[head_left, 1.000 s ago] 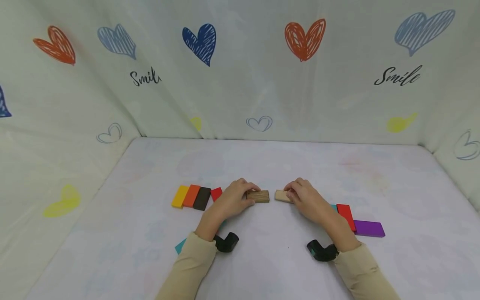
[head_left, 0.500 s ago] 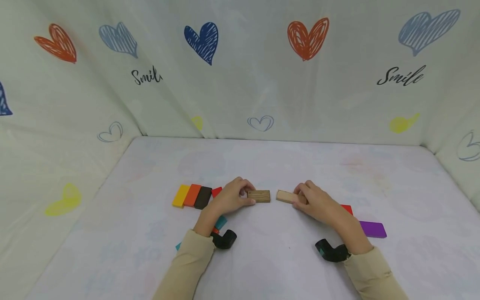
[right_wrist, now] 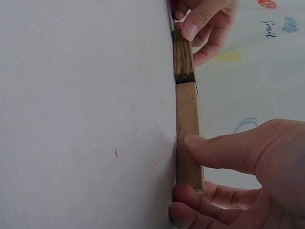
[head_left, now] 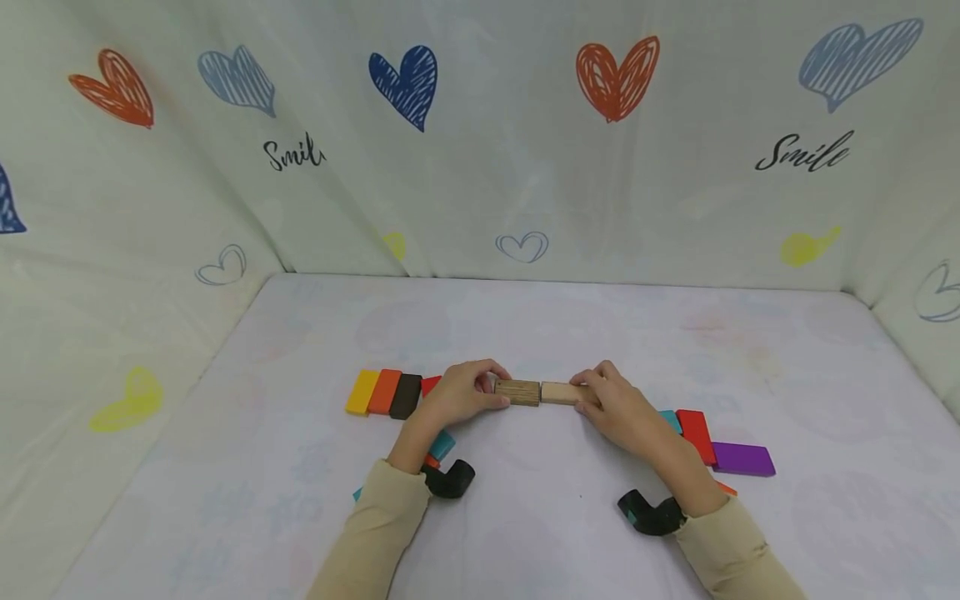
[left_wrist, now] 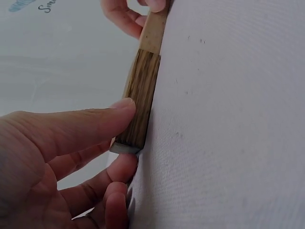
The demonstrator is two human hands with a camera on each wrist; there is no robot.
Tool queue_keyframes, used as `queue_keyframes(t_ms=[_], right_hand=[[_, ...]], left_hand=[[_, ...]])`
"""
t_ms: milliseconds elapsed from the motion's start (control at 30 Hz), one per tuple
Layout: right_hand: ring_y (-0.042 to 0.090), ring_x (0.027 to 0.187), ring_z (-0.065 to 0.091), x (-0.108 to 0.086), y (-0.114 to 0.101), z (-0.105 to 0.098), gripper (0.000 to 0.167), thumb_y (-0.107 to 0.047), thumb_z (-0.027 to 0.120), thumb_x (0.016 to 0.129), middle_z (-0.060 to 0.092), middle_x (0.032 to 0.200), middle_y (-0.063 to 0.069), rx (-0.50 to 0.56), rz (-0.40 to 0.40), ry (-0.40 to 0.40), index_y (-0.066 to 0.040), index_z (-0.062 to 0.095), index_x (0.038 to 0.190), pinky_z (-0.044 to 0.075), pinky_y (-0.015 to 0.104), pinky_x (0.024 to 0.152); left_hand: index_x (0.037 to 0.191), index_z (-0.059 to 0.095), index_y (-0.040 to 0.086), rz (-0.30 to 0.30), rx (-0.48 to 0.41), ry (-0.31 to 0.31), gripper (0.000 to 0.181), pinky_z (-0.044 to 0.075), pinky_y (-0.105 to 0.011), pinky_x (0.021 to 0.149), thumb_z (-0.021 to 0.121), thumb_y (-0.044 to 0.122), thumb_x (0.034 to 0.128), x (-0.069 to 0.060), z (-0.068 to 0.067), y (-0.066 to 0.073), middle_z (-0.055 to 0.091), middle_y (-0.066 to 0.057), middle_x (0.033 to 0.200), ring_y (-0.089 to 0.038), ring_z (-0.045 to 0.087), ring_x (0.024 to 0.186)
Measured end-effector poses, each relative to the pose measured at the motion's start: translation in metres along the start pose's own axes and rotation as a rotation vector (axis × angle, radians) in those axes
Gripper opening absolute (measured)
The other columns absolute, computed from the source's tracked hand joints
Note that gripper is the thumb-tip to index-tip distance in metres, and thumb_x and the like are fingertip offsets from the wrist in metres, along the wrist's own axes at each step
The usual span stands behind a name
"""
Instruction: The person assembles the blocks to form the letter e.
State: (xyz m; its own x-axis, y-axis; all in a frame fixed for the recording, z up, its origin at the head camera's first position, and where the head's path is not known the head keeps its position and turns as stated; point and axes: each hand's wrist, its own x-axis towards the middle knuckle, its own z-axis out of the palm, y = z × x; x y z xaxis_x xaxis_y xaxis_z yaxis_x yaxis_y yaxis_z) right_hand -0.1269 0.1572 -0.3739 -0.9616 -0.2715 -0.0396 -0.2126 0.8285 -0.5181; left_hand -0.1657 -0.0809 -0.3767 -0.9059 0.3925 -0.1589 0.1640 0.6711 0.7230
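Note:
Near the middle of the white table, a dark-grained wooden block and a pale wooden block lie flat, end to end. My left hand pinches the dark block at its left end, thumb on the near side. With thumb and fingers my right hand grips the pale block's right part, which it covers in the head view. In the left wrist view the dark block meets the pale block. The right wrist view shows the pale block up against the dark one.
Left of my hands are a yellow block, an orange block, a dark brown block and a partly hidden red block. Right lie a red block and a purple block. A printed curtain hangs behind.
My right hand first shifted right along the pale block, then slid it left and straightened it, closing the gap to the dark block. The left hand has stayed almost still.

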Motion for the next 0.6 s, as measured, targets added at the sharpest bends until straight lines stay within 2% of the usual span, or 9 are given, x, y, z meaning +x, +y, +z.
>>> queue_keyframes(t_ms=[167, 600], right_hand=[[0.019, 0.083, 0.052, -0.0008, 0.0004, -0.0002, 0.029, -0.010, 0.064, 0.086, 0.051, 0.101, 0.012, 0.014, -0.013, 0.010, -0.004, 0.060, 0.114, 0.048, 0.036, 0.075], [0.018, 0.078, 0.049, 0.0010, 0.0043, 0.0020, 0.030, -0.013, 0.065, 0.086, 0.051, 0.099, 0.012, 0.028, -0.015, 0.036, -0.007, 0.060, 0.115, 0.042, 0.029, 0.067]], left_hand=[[0.104, 0.064, 0.014, -0.029, -0.021, 0.005, 0.026, 0.035, -0.023, 0.058, 0.073, 0.018, 0.0799, -0.0008, -0.0001, 0.0024, 0.051, -0.001, 0.072, -0.014, 0.045, 0.064], [0.106, 0.065, 0.014, -0.039, -0.041, 0.043, 0.027, 0.035, -0.024, 0.056, 0.073, 0.017, 0.0800, -0.0004, 0.0042, 0.0029, 0.051, -0.001, 0.071, -0.014, 0.045, 0.063]])
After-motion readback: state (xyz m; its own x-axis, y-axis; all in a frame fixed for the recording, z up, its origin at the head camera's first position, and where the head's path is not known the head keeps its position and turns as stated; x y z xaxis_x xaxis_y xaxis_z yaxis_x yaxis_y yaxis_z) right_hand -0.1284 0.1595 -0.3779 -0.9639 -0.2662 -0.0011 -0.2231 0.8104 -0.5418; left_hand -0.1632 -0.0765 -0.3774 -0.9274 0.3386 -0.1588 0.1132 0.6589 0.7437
